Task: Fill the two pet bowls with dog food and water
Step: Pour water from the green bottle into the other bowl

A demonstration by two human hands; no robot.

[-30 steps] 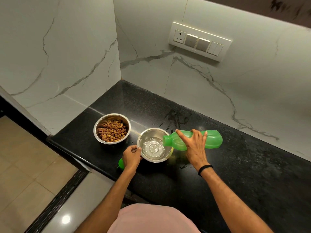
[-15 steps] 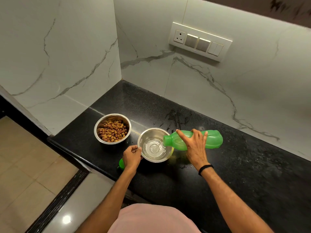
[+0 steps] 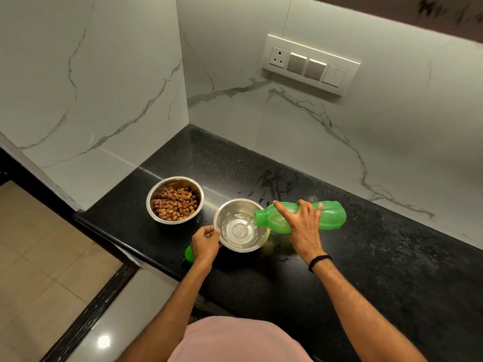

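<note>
1. Far left on the tabletop (image 3: 366,270): food bowl (image 3: 174,200), already filled with kibble.
2. Left hand (image 3: 205,244) pinching the near-left rim of the water bowl (image 3: 240,225), steadying it.
3. Right hand (image 3: 303,226) wrapped around the green bottle (image 3: 332,215), tipped, pouring water.
4. Next, likely: righting the bottle before overflow.

Shiny steel bowls (image 3: 174,199) (image 3: 241,226), a translucent green plastic bottle (image 3: 300,216), a glossy speckled black stone counter (image 3: 366,257), polished marble walls (image 3: 104,87).

Bare counter (image 3: 392,270) right of bottle (image 3: 332,215)
</note>
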